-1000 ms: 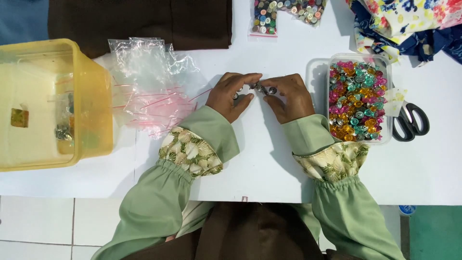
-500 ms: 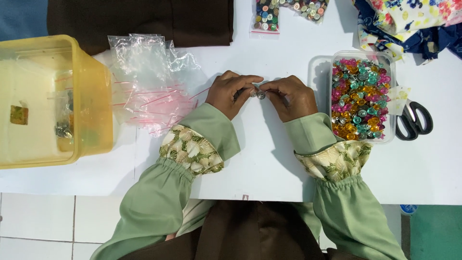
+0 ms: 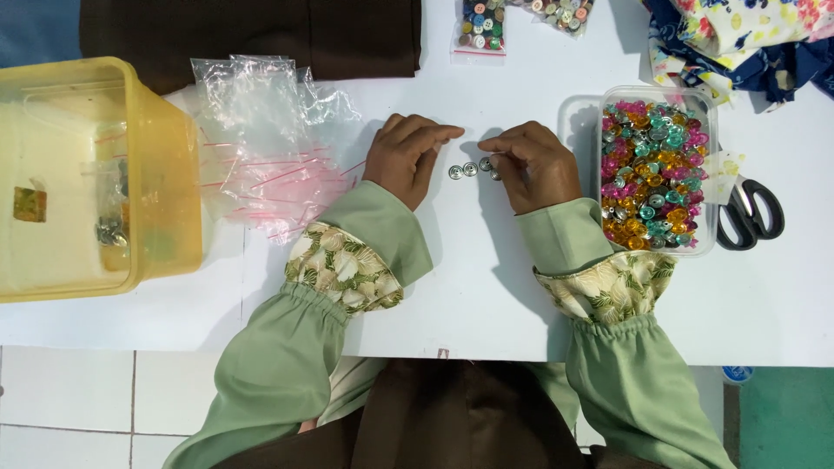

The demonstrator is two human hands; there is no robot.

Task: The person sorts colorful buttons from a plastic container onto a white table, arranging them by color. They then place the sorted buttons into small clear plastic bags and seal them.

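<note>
The left hand (image 3: 407,158) lies flat and empty on the white desk (image 3: 486,287), fingers loosely stretched beside a short row of small silver buttons (image 3: 469,168). The right hand (image 3: 536,165) has its fingertips pinched at the row's right end; whether it grips one I cannot tell. A clear box of coloured buttons (image 3: 656,174) stands just right, within easy reach.

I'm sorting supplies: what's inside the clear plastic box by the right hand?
The clear plastic box is heaped with small shiny buttons in pink, teal, orange and silver. Only the top layer shows; whatever lies beneath, and the box's bottom, is covered. The right hand rests beside it, not in it.
</note>
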